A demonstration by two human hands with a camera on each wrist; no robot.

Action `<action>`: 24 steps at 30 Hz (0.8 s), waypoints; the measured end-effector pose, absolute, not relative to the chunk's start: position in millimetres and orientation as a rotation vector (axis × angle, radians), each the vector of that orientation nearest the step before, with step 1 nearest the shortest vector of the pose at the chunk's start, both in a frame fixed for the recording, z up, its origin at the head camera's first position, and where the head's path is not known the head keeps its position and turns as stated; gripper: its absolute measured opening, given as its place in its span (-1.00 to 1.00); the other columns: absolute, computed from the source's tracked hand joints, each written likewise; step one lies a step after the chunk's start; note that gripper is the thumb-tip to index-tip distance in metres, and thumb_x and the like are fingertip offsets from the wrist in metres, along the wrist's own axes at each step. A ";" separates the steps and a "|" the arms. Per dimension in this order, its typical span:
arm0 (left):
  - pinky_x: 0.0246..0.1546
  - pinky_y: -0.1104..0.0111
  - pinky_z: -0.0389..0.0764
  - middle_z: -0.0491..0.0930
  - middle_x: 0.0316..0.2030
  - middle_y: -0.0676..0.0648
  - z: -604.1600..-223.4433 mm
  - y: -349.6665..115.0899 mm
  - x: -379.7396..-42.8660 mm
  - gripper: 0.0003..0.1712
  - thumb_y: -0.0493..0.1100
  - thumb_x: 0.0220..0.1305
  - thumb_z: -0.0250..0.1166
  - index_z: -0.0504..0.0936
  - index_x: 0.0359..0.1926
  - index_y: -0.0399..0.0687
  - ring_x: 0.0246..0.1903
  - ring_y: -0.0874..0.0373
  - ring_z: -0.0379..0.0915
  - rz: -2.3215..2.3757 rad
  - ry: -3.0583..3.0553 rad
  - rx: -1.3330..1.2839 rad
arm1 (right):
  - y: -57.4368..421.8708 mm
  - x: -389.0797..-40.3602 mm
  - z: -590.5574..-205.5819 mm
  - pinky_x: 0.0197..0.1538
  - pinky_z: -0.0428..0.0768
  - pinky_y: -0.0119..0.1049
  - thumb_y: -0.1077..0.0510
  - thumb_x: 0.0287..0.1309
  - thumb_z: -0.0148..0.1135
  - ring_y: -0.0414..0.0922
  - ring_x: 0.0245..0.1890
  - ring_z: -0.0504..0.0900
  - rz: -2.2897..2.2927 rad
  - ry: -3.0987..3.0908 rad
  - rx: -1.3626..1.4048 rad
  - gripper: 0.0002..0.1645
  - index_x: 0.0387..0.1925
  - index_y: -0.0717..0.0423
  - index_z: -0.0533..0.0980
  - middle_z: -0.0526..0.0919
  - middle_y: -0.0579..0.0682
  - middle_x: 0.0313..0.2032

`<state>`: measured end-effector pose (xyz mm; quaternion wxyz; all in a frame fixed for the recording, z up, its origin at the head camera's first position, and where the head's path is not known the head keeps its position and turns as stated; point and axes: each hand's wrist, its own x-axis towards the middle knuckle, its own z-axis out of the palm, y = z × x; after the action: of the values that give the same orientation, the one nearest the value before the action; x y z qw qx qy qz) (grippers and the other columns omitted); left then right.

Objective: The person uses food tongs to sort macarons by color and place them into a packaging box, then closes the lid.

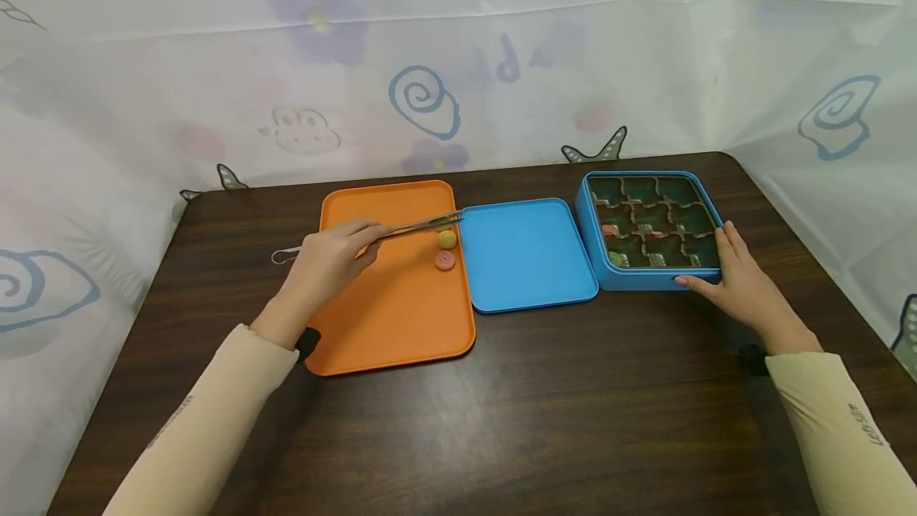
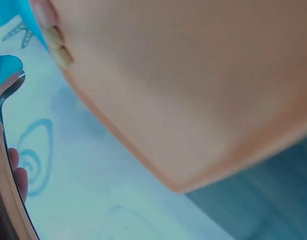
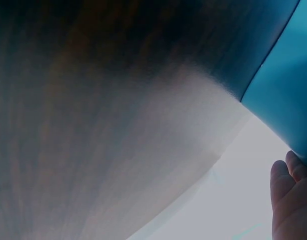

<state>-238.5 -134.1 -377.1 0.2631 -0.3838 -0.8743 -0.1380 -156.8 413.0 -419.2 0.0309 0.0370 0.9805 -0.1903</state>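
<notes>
In the head view my left hand (image 1: pixel 337 257) grips metal tongs (image 1: pixel 423 224) over the orange tray (image 1: pixel 387 317). The tong tips reach the tray's right edge, just above a yellow round piece (image 1: pixel 446 240). A pink round piece (image 1: pixel 445 260) lies just below it. In the left wrist view the tongs (image 2: pixel 8 175) show at the left, with fingertips (image 2: pixel 21 182) beside them. My right hand (image 1: pixel 748 293) rests on the front right corner of a blue box (image 1: pixel 645 280), thumb along the front and straight fingers along the right side. The box's compartments hold dark liners; some contain small pieces.
A flat blue tray (image 1: pixel 530 257) lies between the orange tray and the box, against the orange tray's right edge. All stand on a dark wooden table (image 1: pixel 573 404). A patterned white cloth (image 1: pixel 487 62) hangs behind and at the sides.
</notes>
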 end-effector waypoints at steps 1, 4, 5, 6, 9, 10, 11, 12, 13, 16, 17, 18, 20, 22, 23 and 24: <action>-0.61 0.31 0.55 0.70 -0.25 -0.06 -374.4 -129.9 -239.0 -0.72 -0.33 0.10 0.38 0.70 -0.11 -0.08 -0.47 0.07 0.63 -0.368 -2.366 -1.044 | 412.9 -156.9 -419.1 0.28 -0.02 0.43 -0.34 0.17 0.14 0.44 0.41 -0.29 -0.589 3.021 0.111 0.35 0.42 0.42 -0.42 -0.47 0.42 0.43; -0.56 0.30 0.58 0.70 -0.23 -0.06 -365.2 -115.2 -239.7 -0.72 -0.30 0.13 0.37 0.70 -0.09 -0.06 -0.42 0.05 0.64 -0.365 -2.373 -1.059 | 412.8 -156.6 -419.0 0.28 -0.02 0.43 -0.34 0.17 0.14 0.44 0.41 -0.30 -0.598 3.022 0.107 0.35 0.42 0.42 -0.42 -0.47 0.42 0.43; -0.54 0.29 0.58 0.70 -0.23 -0.06 -362.3 -109.7 -240.0 -0.72 -0.30 0.14 0.36 0.69 -0.08 -0.06 -0.40 0.05 0.64 -0.374 -2.371 -1.068 | 412.8 -156.7 -419.2 0.28 -0.02 0.43 -0.34 0.17 0.14 0.44 0.41 -0.29 -0.598 3.023 0.107 0.35 0.42 0.42 -0.42 -0.47 0.42 0.43; -0.54 0.29 0.58 0.71 -0.22 -0.07 -359.4 -104.0 -240.2 -0.72 -0.30 0.15 0.35 0.69 -0.08 -0.06 -0.39 0.05 0.65 -0.384 -2.366 -1.075 | 412.9 -156.8 -419.4 0.28 -0.02 0.43 -0.35 0.17 0.13 0.44 0.41 -0.29 -0.597 3.025 0.107 0.35 0.42 0.43 -0.42 -0.47 0.42 0.43; -0.55 0.32 0.56 0.71 -0.20 -0.06 -350.5 -84.8 -241.0 -0.71 -0.32 0.16 0.33 0.69 -0.06 -0.05 -0.37 0.05 0.65 -0.412 -2.347 -1.102 | 413.3 -157.1 -420.1 0.27 -0.01 0.43 -0.36 0.17 0.14 0.45 0.41 -0.27 -0.596 3.029 0.109 0.35 0.42 0.43 -0.41 -0.46 0.42 0.43; -0.55 0.33 0.56 0.71 -0.19 -0.06 -348.1 -78.3 -241.7 -0.70 -0.32 0.17 0.32 0.69 -0.05 -0.05 -0.37 0.05 0.64 -0.415 -2.337 -1.115 | 413.6 -157.3 -420.4 0.27 0.00 0.43 -0.36 0.16 0.14 0.45 0.41 -0.27 -0.591 3.031 0.108 0.35 0.42 0.44 -0.40 -0.45 0.42 0.43; -0.56 0.35 0.54 0.71 -0.19 -0.06 -345.5 -71.4 -242.0 -0.69 -0.33 0.17 0.31 0.69 -0.04 -0.04 -0.37 0.06 0.64 -0.422 -2.330 -1.127 | 413.7 -157.3 -420.5 0.27 0.00 0.43 -0.36 0.16 0.14 0.45 0.41 -0.27 -0.590 3.032 0.108 0.36 0.42 0.44 -0.40 -0.45 0.43 0.43; -0.56 0.37 0.53 0.70 -0.18 -0.06 -343.1 -64.3 -242.5 -0.68 -0.33 0.17 0.31 0.68 -0.03 -0.03 -0.36 0.07 0.64 -0.421 -2.331 -1.135 | 414.0 -157.3 -420.6 0.27 0.00 0.43 -0.36 0.16 0.13 0.45 0.41 -0.27 -0.589 3.032 0.107 0.36 0.42 0.44 -0.40 -0.46 0.43 0.43; -0.58 0.37 0.51 0.70 -0.16 -0.06 -340.7 -56.9 -242.9 -0.66 -0.34 0.18 0.29 0.68 -0.01 -0.02 -0.36 0.07 0.63 -0.418 -2.329 -1.147 | 413.9 -157.4 -420.5 0.27 0.00 0.43 -0.36 0.16 0.14 0.46 0.41 -0.27 -0.587 3.033 0.107 0.36 0.42 0.44 -0.40 -0.45 0.43 0.43; -0.61 0.40 0.46 0.68 -0.11 -0.05 -334.5 -33.8 -243.9 -0.64 -0.33 0.22 0.25 0.66 0.03 0.01 -0.33 0.09 0.62 -0.411 -2.352 -1.182 | 414.5 -157.6 -420.7 0.27 0.01 0.43 -0.36 0.16 0.14 0.46 0.40 -0.27 -0.579 3.034 0.106 0.36 0.42 0.45 -0.41 -0.46 0.43 0.43; -0.61 0.41 0.45 0.68 -0.10 -0.04 -333.0 -25.9 -243.8 -0.64 -0.32 0.24 0.24 0.65 0.04 0.02 -0.31 0.10 0.62 -0.405 -2.368 -1.190 | 414.2 -157.5 -420.6 0.27 0.00 0.43 -0.35 0.16 0.14 0.46 0.40 -0.28 -0.581 3.031 0.105 0.36 0.41 0.45 -0.41 -0.47 0.44 0.43; -0.61 0.42 0.45 0.67 -0.07 -0.03 -331.9 -18.1 -243.6 -0.64 -0.31 0.26 0.22 0.65 0.06 0.04 -0.28 0.10 0.62 -0.397 -2.382 -1.199 | 413.9 -157.6 -420.6 0.27 0.00 0.43 -0.35 0.16 0.14 0.46 0.40 -0.28 -0.581 3.029 0.105 0.36 0.41 0.45 -0.41 -0.46 0.44 0.43; -0.57 0.43 0.48 0.66 -0.04 -0.01 -330.7 -2.5 -242.6 -0.63 -0.29 0.29 0.20 0.63 0.08 0.05 -0.23 0.12 0.63 -0.389 -2.411 -1.217 | 413.6 -157.4 -420.9 0.28 0.00 0.43 -0.35 0.16 0.14 0.45 0.41 -0.29 -0.585 3.025 0.104 0.36 0.41 0.45 -0.41 -0.47 0.44 0.42; -0.53 0.44 0.51 0.65 -0.01 0.00 -330.8 13.5 -241.2 -0.64 -0.26 0.32 0.18 0.61 0.10 0.07 -0.19 0.13 0.63 -0.380 -2.423 -1.234 | 413.6 -157.1 -421.2 0.28 -0.01 0.43 -0.35 0.16 0.14 0.45 0.41 -0.29 -0.587 3.026 0.107 0.36 0.41 0.45 -0.41 -0.47 0.43 0.42; -0.51 0.45 0.53 0.65 0.00 0.01 -331.1 21.6 -240.4 -0.64 -0.25 0.32 0.17 0.61 0.11 0.07 -0.18 0.15 0.63 -0.377 -2.423 -1.243 | 413.5 -156.9 -421.3 0.28 -0.01 0.43 -0.35 0.17 0.14 0.45 0.41 -0.29 -0.588 3.028 0.107 0.36 0.41 0.45 -0.41 -0.47 0.44 0.42; -0.50 0.46 0.54 0.65 0.00 0.02 -331.6 29.4 -239.5 -0.64 -0.25 0.33 0.16 0.61 0.11 0.08 -0.17 0.16 0.63 -0.373 -2.421 -1.253 | 413.5 -156.9 -421.5 0.28 -0.01 0.42 -0.35 0.17 0.14 0.45 0.41 -0.29 -0.587 3.031 0.107 0.36 0.41 0.45 -0.41 -0.46 0.44 0.43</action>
<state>-239.5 29.4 -331.6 0.1939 -0.4467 -0.8632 -0.1332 -156.9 413.5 -421.5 0.0263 0.0347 0.9808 -0.1900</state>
